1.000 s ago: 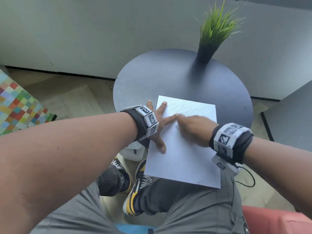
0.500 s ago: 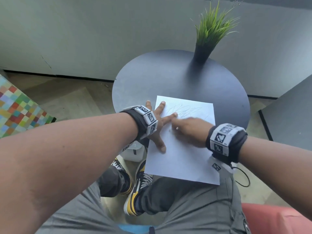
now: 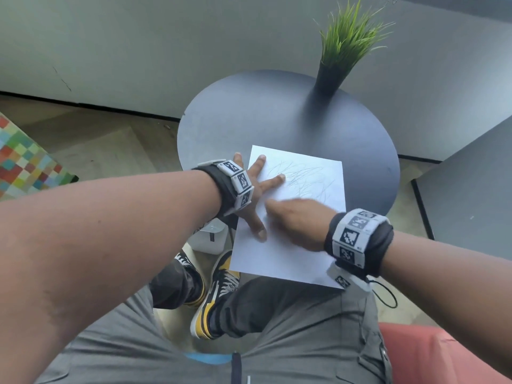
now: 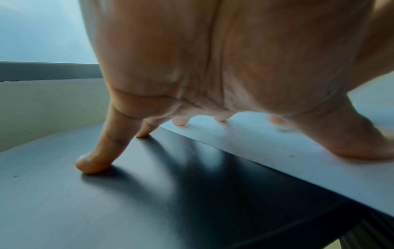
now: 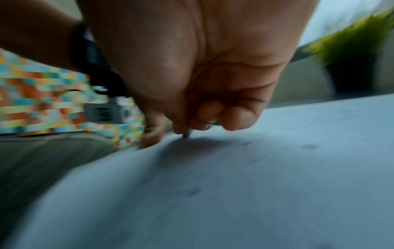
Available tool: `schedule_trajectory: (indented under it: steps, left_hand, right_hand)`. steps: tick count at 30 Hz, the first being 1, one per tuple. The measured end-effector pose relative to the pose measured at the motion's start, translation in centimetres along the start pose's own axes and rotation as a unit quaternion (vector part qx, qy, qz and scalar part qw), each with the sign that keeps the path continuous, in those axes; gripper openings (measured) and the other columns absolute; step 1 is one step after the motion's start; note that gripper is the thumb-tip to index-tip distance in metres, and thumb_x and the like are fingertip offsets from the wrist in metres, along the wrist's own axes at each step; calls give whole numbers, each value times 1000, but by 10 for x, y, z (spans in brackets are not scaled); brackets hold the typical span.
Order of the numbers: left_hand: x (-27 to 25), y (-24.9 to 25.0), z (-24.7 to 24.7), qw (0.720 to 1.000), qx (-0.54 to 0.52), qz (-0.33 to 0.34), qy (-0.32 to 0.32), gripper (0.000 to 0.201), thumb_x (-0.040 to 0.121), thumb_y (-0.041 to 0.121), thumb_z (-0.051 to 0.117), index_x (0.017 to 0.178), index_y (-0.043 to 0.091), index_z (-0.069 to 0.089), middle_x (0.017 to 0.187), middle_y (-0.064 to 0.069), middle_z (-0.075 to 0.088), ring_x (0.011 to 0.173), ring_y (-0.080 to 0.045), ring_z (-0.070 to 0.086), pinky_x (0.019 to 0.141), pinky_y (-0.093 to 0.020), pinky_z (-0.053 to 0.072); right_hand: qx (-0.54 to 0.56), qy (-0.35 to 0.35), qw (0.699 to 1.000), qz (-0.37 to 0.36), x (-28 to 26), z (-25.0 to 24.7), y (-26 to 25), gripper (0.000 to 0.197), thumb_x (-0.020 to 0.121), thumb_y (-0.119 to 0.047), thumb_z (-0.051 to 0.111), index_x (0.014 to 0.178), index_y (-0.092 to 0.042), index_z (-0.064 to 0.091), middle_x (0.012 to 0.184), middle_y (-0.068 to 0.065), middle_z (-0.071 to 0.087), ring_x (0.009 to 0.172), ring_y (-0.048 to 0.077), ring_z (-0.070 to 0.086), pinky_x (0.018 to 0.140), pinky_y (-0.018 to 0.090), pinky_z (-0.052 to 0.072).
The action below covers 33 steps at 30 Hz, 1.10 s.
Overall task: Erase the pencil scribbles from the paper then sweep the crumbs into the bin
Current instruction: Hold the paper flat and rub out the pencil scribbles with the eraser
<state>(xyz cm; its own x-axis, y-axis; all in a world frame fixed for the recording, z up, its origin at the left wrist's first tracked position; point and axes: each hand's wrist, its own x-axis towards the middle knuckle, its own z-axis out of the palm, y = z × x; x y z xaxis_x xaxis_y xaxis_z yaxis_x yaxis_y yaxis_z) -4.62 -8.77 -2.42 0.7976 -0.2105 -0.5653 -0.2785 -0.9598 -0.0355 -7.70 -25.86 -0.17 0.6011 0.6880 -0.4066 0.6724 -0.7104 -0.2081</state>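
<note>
A white paper lies on the round dark table, its near end hanging over the table's edge. Grey pencil scribbles cover its far half. My left hand presses on the paper's left edge with its fingers spread and straight, two on the paper and the outer ones on the table. My right hand is curled, knuckles up, just below the scribbles; it pinches a small eraser whose grey tip touches the paper. Several dark specks lie on the sheet.
A green plant in a black pot stands at the table's far right. A white bin sits on the floor under the table's left edge, beside my shoes. A second dark tabletop is to the right.
My right hand has slid left across the paper towards my left thumb, uncovering more of the scribbles. The left hand has stayed pressed in place.
</note>
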Motion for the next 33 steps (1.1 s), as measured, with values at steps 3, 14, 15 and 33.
schedule_trajectory:
  steps: [3, 14, 15, 33]
  left_hand:
    - [-1, 0, 0, 1000, -4, 1, -4, 152, 20, 100, 58, 138, 60, -29, 158, -5, -34, 138, -62, -19, 109, -76, 11]
    - [-13, 11, -18, 998, 48, 27, -4, 146, 51, 79, 77, 156, 32, -12, 164, 1, -20, 151, -32, -12, 114, -68, 15]
    - [-11, 11, -15, 999, 32, 29, 0, 143, 53, 82, 73, 156, 31, -12, 164, 2, -20, 151, -30, -11, 116, -65, 14]
    - [-2, 4, -2, 998, 19, 51, 9, 145, 50, 90, 66, 154, 33, -18, 163, -2, -23, 149, -38, -15, 117, -62, 17]
  right_hand:
    - [14, -3, 999, 29, 0, -3, 11, 10, 98, -26, 41, 105, -18, 42, 95, 9, 61, 83, 32, 56, 70, 39, 45]
    - [71, 99, 980, 159, 5, -2, 46, 22, 100, -40, 38, 102, -19, 45, 90, 5, 58, 84, 31, 54, 70, 37, 46]
    - [69, 99, 979, 167, 6, -3, 48, 22, 99, -40, 38, 102, -20, 44, 91, 6, 57, 84, 31, 53, 71, 37, 46]
    - [73, 49, 993, 83, -2, 7, 10, 28, 100, -36, 40, 110, -10, 43, 95, 16, 62, 87, 36, 58, 73, 40, 47]
